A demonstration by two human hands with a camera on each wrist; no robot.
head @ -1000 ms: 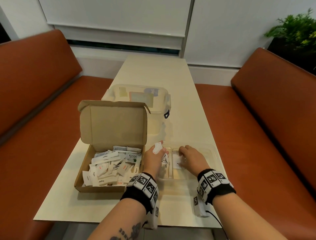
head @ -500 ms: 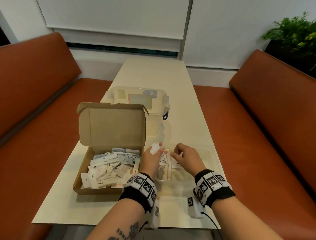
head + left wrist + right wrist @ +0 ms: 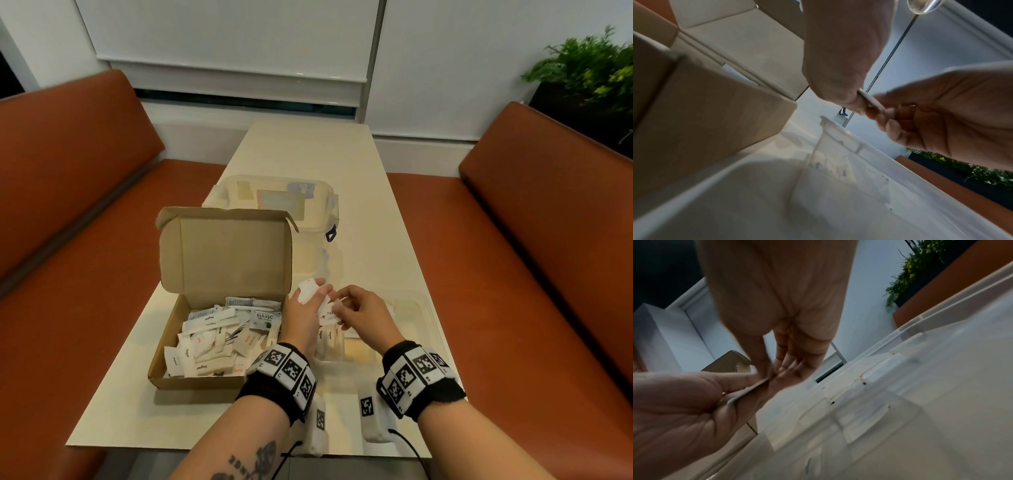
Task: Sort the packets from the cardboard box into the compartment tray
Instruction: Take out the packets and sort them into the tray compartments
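Cardboard box (image 3: 219, 308) left of compartment tray (image 3: 416, 308), both on table (image 3: 308, 157)

A tan cardboard box (image 3: 219, 274) holds white packets (image 3: 219, 339) printed in black and red, one green-marked at its 2 o'clock corner. The compartment tray (image 3: 424, 318) is clear plastic on a cream surface (image 3: 359, 219). Rust-orange seats (image 3: 68, 240) flank it. Wristbands (image 3: 284, 373) are black with black-and-white square patterns.

Head downward; wrists close, upward
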